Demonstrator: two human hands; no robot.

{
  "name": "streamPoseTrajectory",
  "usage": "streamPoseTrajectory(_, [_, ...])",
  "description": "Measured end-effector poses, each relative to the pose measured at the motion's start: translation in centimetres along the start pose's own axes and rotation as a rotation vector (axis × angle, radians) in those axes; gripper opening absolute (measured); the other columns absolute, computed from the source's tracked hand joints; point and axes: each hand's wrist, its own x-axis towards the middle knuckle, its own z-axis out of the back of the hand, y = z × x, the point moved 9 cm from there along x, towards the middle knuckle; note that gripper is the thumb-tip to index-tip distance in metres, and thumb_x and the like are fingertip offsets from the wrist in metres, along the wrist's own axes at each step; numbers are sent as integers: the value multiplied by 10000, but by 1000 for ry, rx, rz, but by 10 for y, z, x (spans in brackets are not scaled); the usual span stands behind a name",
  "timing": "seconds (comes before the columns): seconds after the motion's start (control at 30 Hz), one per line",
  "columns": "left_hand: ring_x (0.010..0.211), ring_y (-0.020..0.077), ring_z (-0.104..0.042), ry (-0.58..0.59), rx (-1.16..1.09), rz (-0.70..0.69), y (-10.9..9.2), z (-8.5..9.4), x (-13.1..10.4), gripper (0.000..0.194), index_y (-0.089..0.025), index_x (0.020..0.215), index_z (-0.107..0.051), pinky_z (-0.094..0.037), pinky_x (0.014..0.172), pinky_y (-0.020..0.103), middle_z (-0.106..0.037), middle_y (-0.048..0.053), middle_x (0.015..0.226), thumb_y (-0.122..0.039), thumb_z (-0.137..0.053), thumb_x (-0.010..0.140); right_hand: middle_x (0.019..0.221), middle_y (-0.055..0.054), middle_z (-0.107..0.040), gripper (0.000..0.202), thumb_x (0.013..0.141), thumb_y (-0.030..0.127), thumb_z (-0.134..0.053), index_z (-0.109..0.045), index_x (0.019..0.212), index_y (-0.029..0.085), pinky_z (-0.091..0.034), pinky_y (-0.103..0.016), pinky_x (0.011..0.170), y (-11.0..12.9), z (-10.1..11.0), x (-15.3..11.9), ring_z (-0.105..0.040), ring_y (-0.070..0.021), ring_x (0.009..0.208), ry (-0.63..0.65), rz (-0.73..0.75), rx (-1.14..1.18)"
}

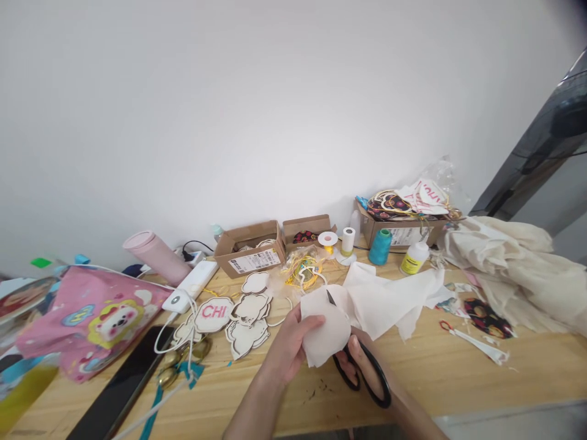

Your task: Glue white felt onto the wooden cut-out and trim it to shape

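Observation:
My left hand [296, 339] grips a piece of white fabric [321, 339] by its left side, thumb on top. In my right hand [362, 360] is a pair of black-handled scissors [383, 388], with fingers through the loops. The blades run under the fabric, and one dark tip shows at its upper edge. How far the blades are apart is hidden. Behind lies a larger crumpled white cloth [385, 296], close to the held piece. Left of my hands rest several cream cloud-shaped cutouts [247, 333] and a plaque with pink "CHI" lettering [214, 314].
Along the wall stand cardboard boxes [250, 260], a teal thread cone [380, 247] and a glue bottle [414, 258]. A pink bag [92, 318], a phone [123, 385] and a white power bank [192, 286] with cable lie left. Beige fabric [527, 269] is heaped right.

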Motion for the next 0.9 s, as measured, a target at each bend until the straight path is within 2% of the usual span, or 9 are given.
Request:
streamPoseTrajectory(0.27, [755, 216, -628, -16, 30, -9, -5, -1, 2, 396, -125, 1019, -542, -477, 605, 276, -665, 114, 914, -209, -656, 649, 435, 30, -331, 530, 719, 722, -346, -413, 567, 218, -253, -230, 333, 14, 3, 8, -250, -68, 360, -103, -11, -120])
streamPoseTrajectory(0.6, [784, 216, -624, -11, 35, -21, -8, 1, 2, 392, -132, 1028, -547, -470, 628, 275, -664, 104, 920, -212, -646, 657, 431, 79, -259, 494, 741, 697, -348, -361, 650, 212, -196, -186, 272, -10, 3, 16, -186, -33, 317, -42, -31, -44])
streamPoseTrajectory(0.9, [715, 191, -617, -23, 65, 12, -12, 2, 3, 386, -130, 981, -573, -465, 599, 262, -669, 90, 863, -218, -667, 617, 380, 76, -261, 502, 752, 688, -337, -389, 590, 215, -144, -202, 262, -2, 5, 16, -186, -41, 281, -76, -32, -52])
